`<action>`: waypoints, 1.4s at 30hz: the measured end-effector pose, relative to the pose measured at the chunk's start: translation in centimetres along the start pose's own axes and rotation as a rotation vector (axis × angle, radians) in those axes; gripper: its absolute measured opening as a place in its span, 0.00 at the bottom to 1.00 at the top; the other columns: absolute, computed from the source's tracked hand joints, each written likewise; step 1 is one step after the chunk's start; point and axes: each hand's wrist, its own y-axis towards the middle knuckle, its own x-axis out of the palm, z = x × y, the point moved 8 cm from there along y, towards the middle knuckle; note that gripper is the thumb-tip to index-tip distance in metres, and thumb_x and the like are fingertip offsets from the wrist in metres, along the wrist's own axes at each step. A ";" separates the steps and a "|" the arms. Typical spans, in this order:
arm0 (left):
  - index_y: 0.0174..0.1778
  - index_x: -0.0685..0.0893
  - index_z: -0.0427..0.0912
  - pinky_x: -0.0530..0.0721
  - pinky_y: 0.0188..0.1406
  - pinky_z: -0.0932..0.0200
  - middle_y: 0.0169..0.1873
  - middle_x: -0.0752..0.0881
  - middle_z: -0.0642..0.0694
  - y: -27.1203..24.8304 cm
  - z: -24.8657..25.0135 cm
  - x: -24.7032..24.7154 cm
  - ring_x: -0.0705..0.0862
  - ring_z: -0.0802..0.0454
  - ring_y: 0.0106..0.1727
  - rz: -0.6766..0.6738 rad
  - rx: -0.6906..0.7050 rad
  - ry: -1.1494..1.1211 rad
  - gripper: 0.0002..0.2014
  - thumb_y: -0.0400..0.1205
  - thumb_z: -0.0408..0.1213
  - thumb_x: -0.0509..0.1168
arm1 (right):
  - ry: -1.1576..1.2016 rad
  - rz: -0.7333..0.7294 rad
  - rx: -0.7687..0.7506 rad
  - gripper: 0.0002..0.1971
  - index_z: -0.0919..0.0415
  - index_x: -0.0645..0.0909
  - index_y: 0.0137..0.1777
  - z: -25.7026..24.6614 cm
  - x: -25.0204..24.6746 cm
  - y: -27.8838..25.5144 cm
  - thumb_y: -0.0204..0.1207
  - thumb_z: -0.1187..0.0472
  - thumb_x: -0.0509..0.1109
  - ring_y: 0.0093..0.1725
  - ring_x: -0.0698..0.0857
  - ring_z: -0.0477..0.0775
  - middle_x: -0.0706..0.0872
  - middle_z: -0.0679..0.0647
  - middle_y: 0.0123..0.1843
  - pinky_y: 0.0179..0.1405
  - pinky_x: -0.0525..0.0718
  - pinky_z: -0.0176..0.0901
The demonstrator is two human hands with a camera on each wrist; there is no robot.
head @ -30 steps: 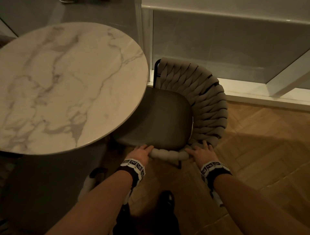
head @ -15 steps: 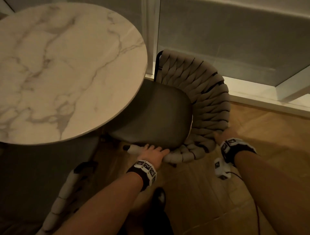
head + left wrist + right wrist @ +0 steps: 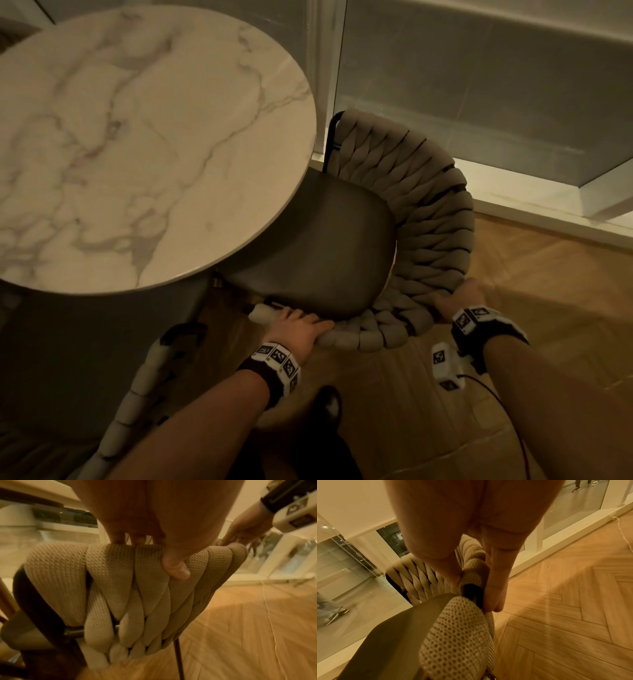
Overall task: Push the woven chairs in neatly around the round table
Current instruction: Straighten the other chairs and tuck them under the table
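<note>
A woven chair (image 3: pixel 428 212) with a dark seat (image 3: pixel 325 246) stands at the right side of the round marble table (image 3: pixel 137 147), its seat partly under the tabletop. My left hand (image 3: pixel 298 329) grips the woven rim near the chair's front end, fingers over the top and thumb on the outer weave (image 3: pixel 175 566). My right hand (image 3: pixel 459 298) holds the curved woven back further round, thumb inside and fingers outside (image 3: pixel 494 588). A second woven chair (image 3: pixel 137 394) shows only its rim at the lower left, beside the table's base.
A glass wall with a white sill (image 3: pixel 548 209) runs close behind the chair. Herringbone wood floor (image 3: pixel 513 342) lies open to the right. My dark shoe (image 3: pixel 329 404) stands just below the chair. A thin cable (image 3: pixel 513 438) trails from my right wrist.
My right hand slid from the rim's end round to the curved back. The chair has turned and shifted a little further under the tabletop. My left hand has moved along the rim.
</note>
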 end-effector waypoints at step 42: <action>0.71 0.73 0.63 0.75 0.72 0.47 0.76 0.73 0.56 -26.1 -22.2 7.2 0.77 0.48 0.71 0.184 -0.318 -0.492 0.21 0.80 0.48 0.60 | -0.602 -0.378 -1.274 0.10 0.52 0.79 0.58 -24.4 22.6 -31.2 0.80 0.53 0.63 0.56 0.79 0.55 0.78 0.53 0.56 0.57 0.78 0.50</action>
